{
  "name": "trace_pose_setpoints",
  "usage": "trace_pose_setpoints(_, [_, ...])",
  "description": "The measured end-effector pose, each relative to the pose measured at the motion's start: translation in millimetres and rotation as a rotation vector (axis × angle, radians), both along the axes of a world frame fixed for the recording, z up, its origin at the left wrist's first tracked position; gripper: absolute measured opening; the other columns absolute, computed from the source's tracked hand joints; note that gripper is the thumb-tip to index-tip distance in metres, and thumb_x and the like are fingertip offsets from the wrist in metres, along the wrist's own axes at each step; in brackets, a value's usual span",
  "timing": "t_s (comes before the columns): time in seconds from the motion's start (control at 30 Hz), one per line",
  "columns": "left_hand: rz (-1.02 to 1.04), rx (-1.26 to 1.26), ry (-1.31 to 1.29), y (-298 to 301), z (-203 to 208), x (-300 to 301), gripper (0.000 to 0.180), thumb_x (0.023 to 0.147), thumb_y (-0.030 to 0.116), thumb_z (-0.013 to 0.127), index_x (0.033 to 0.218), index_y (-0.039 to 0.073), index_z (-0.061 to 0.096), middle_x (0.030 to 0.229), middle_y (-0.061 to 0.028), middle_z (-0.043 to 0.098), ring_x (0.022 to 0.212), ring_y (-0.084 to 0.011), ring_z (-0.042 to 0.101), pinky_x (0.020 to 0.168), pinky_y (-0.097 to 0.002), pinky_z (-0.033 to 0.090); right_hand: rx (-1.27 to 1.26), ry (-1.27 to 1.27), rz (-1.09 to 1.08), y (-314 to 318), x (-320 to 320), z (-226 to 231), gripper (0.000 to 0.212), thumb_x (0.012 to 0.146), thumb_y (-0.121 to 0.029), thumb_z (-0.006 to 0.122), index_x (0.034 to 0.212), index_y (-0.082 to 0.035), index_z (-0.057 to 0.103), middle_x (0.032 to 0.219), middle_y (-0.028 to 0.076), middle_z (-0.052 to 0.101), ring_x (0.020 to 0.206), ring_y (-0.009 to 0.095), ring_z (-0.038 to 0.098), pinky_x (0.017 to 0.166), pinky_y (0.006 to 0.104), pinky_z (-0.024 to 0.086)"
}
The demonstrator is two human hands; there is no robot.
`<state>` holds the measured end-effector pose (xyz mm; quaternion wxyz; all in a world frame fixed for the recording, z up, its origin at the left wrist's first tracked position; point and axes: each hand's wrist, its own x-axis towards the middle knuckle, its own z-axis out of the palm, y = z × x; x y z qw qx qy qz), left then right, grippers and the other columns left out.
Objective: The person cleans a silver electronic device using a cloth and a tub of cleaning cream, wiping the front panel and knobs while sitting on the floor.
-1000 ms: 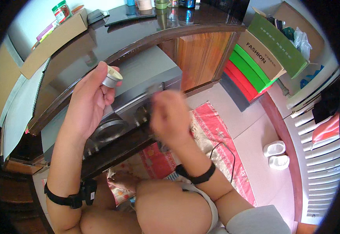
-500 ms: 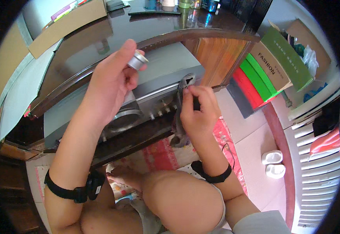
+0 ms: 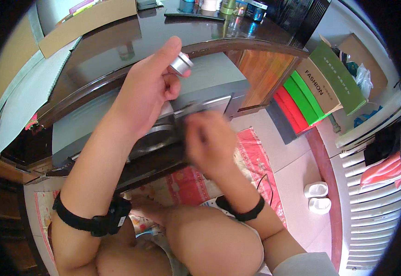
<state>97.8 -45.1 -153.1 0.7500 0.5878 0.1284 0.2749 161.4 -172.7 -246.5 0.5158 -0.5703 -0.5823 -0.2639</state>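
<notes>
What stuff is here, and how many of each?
round item: 1, silver, left hand
blurred item: 1, dark, right hand
cabinet: 1, dark brown, ahead
device: count unclear, grey, in cabinet
containers: several, mixed colours, cabinet top
stacked boxes: several, green, red, brown, upper right
slippers: 2, white, right floor
radiator: 1, white, right edge
cloth: 1, pink, radiator
mat: 1, pink and cream, floor
bands: 2, black, around forearms
legs: 2, bare, bottom
hands: 2, bare, centre

Head-worn fisheye looks forward and down, close over left hand (image 3: 149,83) and right hand (image 3: 213,143)
</notes>
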Motion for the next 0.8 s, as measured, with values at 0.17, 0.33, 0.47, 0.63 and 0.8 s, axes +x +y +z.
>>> trace_pose_setpoints(0.17, [0.078,-0.076,0.019,7,-5,-7,0.045,0.094,0.050,0.058,0.103,0.007,0.062,0.084,-0.0009,0.061,0.061,-0.0070,0.041,0.055,-0.0221,0.032,0.035,0.011,-0.044,2,16,-9,0.019,0.073,0.007,0.069,0.087,-0.004,0.064,0.077,0.010,0.059,0.063,0.026,0.060,0.056,0.0332,0.048])
trace_pose_setpoints(0.33, [0.069,-0.005,-0.022,-8,3,-5,0.045,0.093,0.051,0.059,0.104,0.007,0.061,0.082,-0.0008,0.059,0.060,-0.0068,0.040,0.053,-0.0219,0.029,0.137,0.171,-0.237,-10,42,1,0.011,0.079,0.004,0.069,0.087,-0.003,0.066,0.076,0.012,0.062,0.065,0.024,0.061,0.058,0.0307,0.047])
trace_pose_setpoints(0.47, [0.124,-0.005,-0.017,-11,2,-2,0.047,0.093,0.052,0.059,0.106,0.006,0.061,0.081,-0.0008,0.058,0.060,-0.0069,0.039,0.052,-0.0226,0.028,0.008,0.053,-0.041,1,11,9,0.020,0.075,0.006,0.068,0.093,-0.003,0.065,0.081,0.012,0.060,0.069,0.028,0.062,0.059,0.0341,0.049])
trace_pose_setpoints(0.63, [0.223,0.026,-0.085,-13,-2,-12,0.048,0.093,0.051,0.058,0.106,0.005,0.061,0.081,-0.0006,0.058,0.059,-0.0067,0.039,0.051,-0.0230,0.026,-0.139,-0.007,-0.153,-14,31,11,0.026,0.076,0.000,0.065,0.101,-0.006,0.064,0.083,0.012,0.056,0.071,0.031,0.061,0.057,0.0402,0.049])
trace_pose_setpoints(0.8, [0.188,0.056,-0.084,-13,-2,-9,0.047,0.093,0.050,0.058,0.105,0.005,0.062,0.082,-0.0012,0.058,0.059,-0.0068,0.039,0.051,-0.0233,0.027,-0.058,-0.057,-0.113,-11,22,8,0.025,0.072,0.008,0.065,0.095,-0.004,0.064,0.083,0.011,0.057,0.069,0.029,0.060,0.057,0.0369,0.048])
